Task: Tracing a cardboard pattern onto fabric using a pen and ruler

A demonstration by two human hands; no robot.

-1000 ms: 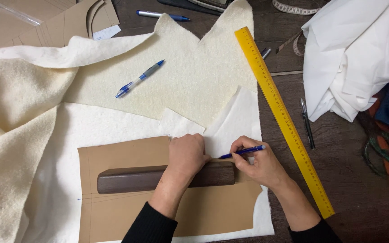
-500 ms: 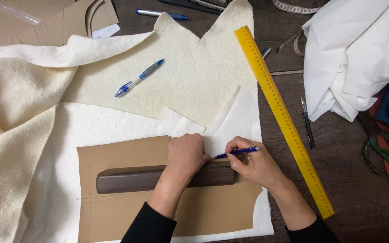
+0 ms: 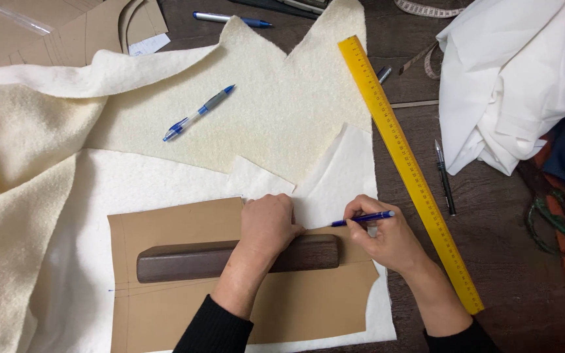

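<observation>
The dark wooden surface (image 3: 492, 274) under me is crowded with sewing materials: cream fleece fabric (image 3: 27, 170) bunched at the left, a white cloth (image 3: 511, 72) heaped at the upper right, and a thin white sheet (image 3: 165, 180) spread flat in the middle. On this sheet lies a brown paper pattern (image 3: 184, 229), and a dark wooden block (image 3: 184, 260) rests across it as a weight, so the paper does not slide. My left hand (image 3: 266, 225) lies flat, palm down, pressing on the block and the upper edge of the pattern for the same reason. My right hand (image 3: 384, 238) is closed around a blue pen (image 3: 361, 219), held low, with its tip at the pattern's edge just beside the left fingers. A long yellow ruler (image 3: 407, 170) lies diagonally at the right, near the right hand but apart from it. A second blue pen (image 3: 199, 112) lies loose on the fleece, well apart.
</observation>
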